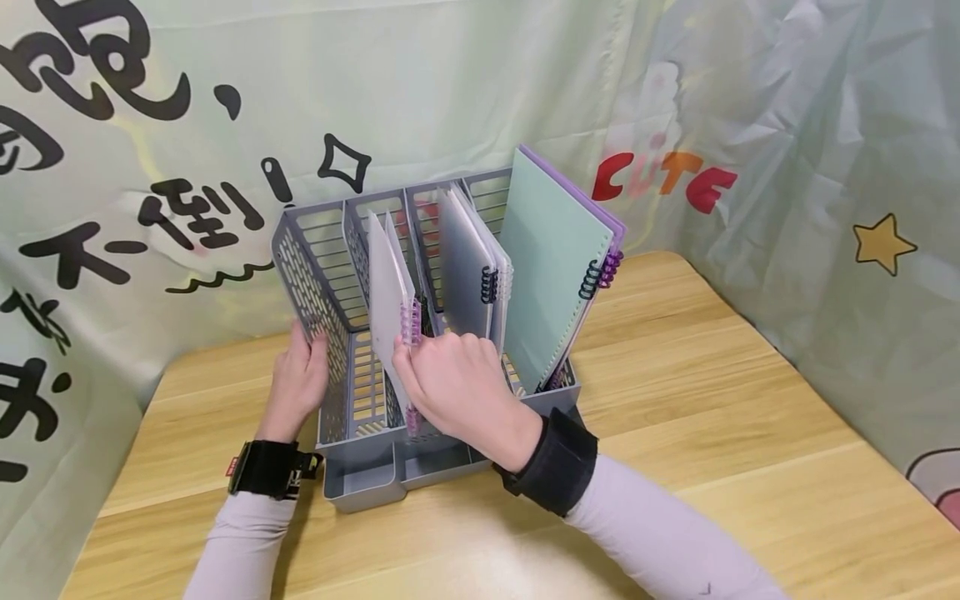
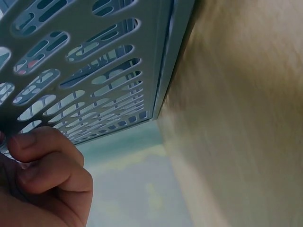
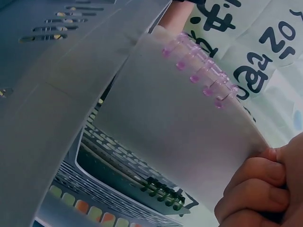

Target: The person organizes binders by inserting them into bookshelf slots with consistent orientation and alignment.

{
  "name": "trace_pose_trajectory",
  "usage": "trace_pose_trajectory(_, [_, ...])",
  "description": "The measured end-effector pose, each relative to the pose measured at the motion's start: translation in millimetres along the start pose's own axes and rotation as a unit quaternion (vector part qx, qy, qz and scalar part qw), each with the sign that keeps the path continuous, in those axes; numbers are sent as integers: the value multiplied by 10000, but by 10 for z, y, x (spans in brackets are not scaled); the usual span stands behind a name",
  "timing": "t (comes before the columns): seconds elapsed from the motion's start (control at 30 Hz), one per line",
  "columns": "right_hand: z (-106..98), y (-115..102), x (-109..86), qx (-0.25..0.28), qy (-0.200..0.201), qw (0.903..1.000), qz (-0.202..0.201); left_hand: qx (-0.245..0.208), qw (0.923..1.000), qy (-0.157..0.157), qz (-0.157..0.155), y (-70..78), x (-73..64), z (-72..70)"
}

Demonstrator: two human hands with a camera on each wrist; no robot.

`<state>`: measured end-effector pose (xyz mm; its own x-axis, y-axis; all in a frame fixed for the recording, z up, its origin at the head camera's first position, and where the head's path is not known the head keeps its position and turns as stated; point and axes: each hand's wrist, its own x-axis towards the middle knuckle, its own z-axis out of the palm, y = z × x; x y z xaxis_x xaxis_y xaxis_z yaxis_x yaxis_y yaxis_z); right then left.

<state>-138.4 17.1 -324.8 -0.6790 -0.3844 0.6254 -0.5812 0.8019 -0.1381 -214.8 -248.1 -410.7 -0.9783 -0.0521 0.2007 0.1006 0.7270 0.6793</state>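
A grey desk file organizer [image 1: 450, 421] with slotted dividers stands on the table. My left hand [image 1: 298, 371] grips the front edge of its left side panel, and curled fingers [image 2: 54, 163] show against the slotted wall in the left wrist view. My right hand [image 1: 465, 387] pinches a pale spiral notebook [image 1: 387, 292] with pink-purple rings by its ringed edge. That notebook stands upright in a left-of-centre slot; the right wrist view shows its broad pale cover [image 3: 165, 104] beside a divider. A thin dark-ringed notebook [image 3: 142, 182] is close behind it.
Grey and clear-covered spiral notebooks [image 1: 465, 267] stand in the middle slot. A taller mint notebook [image 1: 551, 258] and a purple one [image 1: 573, 183] lean in the right slot. Small front trays [image 1: 363, 483] line the organizer's base. A printed cloth [image 1: 450, 100] hangs behind the wooden table [image 1: 712, 400].
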Motion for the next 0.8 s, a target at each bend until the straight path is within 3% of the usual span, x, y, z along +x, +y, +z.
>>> trace_pose_trajectory(0.27, [27,20,58,-98,-22,9998,169,-92,9999,42,-10,-10,-9,3])
trace_pose_trajectory(0.8, [-183,93,-41,-55,-77,9989,467,43,9996,219,173,-25,-15,30])
